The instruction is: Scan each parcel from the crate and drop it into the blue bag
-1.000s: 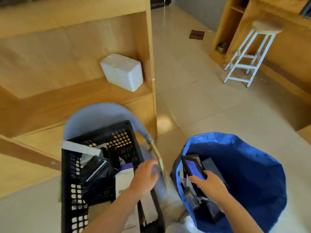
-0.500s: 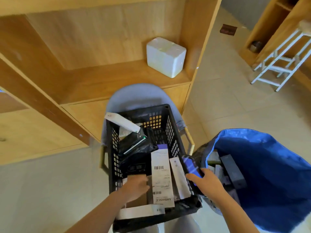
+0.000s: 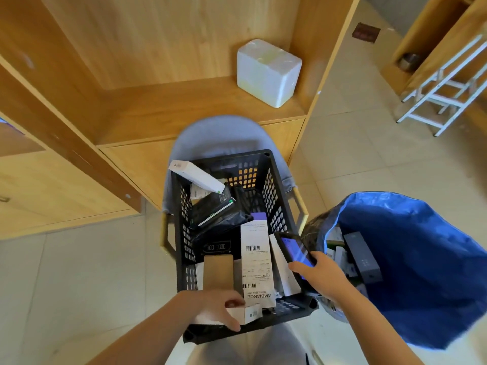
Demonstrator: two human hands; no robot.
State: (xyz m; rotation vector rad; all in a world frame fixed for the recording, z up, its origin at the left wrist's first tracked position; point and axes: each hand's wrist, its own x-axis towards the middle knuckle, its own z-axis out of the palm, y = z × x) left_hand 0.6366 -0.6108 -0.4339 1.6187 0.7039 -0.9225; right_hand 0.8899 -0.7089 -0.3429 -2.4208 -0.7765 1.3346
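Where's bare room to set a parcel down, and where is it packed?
Free: the wooden shelf left of the white foam box; the floor tiles left of the black crate; the far side of the blue bag. Crowded: the crate's inside, and the bag's near-left edge by the right hand holding the scanner.

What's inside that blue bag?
In the blue bag, a long grey box and a few smaller parcels lie against its near wall; anything beneath them is covered.

left hand (image 3: 213, 306) gripping white box (image 3: 247, 313), black crate (image 3: 274, 185)
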